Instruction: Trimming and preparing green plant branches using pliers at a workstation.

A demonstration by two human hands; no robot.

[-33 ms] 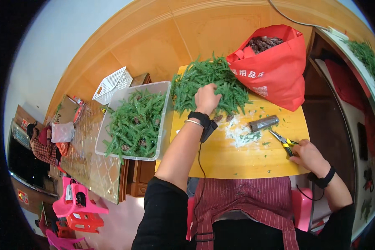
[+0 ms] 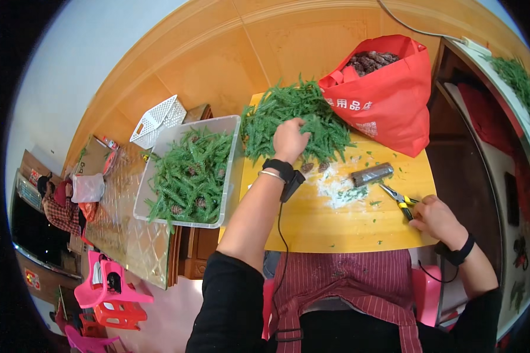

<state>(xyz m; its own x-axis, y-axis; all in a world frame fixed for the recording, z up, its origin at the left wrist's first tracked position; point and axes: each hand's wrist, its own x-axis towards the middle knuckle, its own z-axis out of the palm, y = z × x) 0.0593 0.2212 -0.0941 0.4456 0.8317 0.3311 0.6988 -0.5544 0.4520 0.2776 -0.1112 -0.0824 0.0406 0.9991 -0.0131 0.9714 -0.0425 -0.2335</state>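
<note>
My left hand (image 2: 291, 140) is at the near side of a heap of artificial green pine sprigs (image 2: 288, 106). Its fingers are curled, and the back of the hand hides whatever is between them. Just below the wrist's right side lie two small brown pine cones (image 2: 323, 167). At the table's right front corner my right hand (image 2: 434, 217) is closed on the handles of pliers (image 2: 403, 201) with yellow and black grips; their jaws point up and left. A dark brown bundle of thin sticks in clear wrap (image 2: 372, 175) lies beyond the pliers, beside white powder (image 2: 334, 189).
On the left, a clear plastic bin (image 2: 140, 197) holds green sprigs and several pine cones. A red bag (image 2: 388, 100) full of pine cones stands at the back right of the yellow table (image 2: 312, 232). A white basket (image 2: 158, 120) sits behind the bin. Another person (image 2: 62, 209) is far left.
</note>
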